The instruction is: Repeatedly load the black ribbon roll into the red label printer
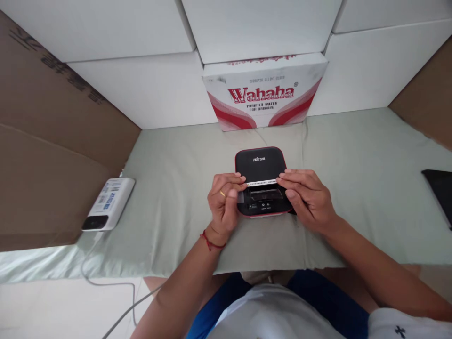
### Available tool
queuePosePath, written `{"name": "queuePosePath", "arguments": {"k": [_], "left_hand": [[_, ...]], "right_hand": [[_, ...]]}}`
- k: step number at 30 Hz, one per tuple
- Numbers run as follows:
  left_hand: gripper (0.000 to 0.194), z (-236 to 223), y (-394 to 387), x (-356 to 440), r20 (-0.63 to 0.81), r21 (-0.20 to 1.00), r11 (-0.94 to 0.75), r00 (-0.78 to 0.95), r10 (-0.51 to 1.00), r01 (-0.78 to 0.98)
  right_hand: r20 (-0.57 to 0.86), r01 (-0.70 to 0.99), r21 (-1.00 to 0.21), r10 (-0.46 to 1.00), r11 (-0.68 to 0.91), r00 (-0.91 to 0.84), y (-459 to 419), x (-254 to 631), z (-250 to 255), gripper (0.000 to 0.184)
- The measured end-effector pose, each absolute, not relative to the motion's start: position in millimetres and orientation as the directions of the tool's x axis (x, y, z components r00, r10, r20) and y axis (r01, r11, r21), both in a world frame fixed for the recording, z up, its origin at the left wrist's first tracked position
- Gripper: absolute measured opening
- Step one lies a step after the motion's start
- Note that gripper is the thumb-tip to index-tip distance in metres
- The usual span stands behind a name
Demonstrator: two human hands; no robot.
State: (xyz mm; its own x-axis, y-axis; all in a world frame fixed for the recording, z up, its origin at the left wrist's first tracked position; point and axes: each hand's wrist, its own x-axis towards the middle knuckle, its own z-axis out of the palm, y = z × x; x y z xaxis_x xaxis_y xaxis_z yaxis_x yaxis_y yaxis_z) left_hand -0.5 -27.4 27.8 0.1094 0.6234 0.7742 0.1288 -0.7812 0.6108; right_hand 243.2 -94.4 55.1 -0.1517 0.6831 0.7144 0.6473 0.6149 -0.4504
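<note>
A flat, rounded black device (260, 165) with a thin red rim lies on the cloth-covered table in front of me. Small white lettering marks its upper part, and two small symbols show on its lower part. A white printed strip (262, 183) crosses its middle, above a dark recessed panel. My left hand (226, 197) grips the left side, fingertips at the strip's left end and thumb bent beneath them. A small translucent piece shows beside that thumb. On the opposite side my right hand (309, 197) is closed, fingertips at the strip's right end and thumb on the device's edge.
A white and red water carton (264, 101) stands behind, against white boxes (141, 89). To the left, a white device (109, 202) with a grey cable (106, 284) lies near a brown cardboard panel (56, 155). A black flat object (439, 193) is at the right.
</note>
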Motion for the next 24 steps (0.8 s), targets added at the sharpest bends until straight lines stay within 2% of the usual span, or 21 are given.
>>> {"name": "queuePosePath", "arguments": {"k": [2, 4, 8, 11, 14, 20, 24], "left_hand": [[0.016, 24, -25, -2, 0.748, 0.638, -0.764, 0.158, 0.645, 0.096], [0.017, 20, -24, 1, 0.699, 0.709, -0.705, 0.130, 0.703, -0.008], [0.053, 18, -22, 12, 0.498, 0.826, -0.443, 0.085, 0.863, -0.347], [0.075, 21, -20, 13, 0.307, 0.863, -0.182, 0.203, 0.930, -0.472], [0.087, 23, -18, 7, 0.221, 0.884, -0.078, 0.264, 0.939, -0.462], [0.094, 18, -16, 1, 0.270, 0.923, -0.159, 0.293, 0.917, -0.351], [0.093, 12, -18, -1, 0.232, 0.929, -0.133, 0.263, 0.936, -0.344]], "right_hand": [[0.710, 0.643, -0.452, 0.686, 0.618, -0.160, -96, 244, 53, 0.036], [0.704, 0.639, -0.446, 0.686, 0.626, -0.182, -99, 242, 52, 0.043], [0.697, 0.638, -0.355, 0.649, 0.683, -0.306, -108, 232, 52, 0.063], [0.713, 0.635, -0.290, 0.604, 0.716, -0.356, -112, 226, 51, 0.051], [0.750, 0.640, -0.269, 0.574, 0.720, -0.330, -113, 224, 51, 0.040], [0.756, 0.669, -0.265, 0.581, 0.694, -0.303, -115, 222, 55, 0.035], [0.760, 0.679, -0.240, 0.569, 0.693, -0.313, -116, 221, 57, 0.033]]}}
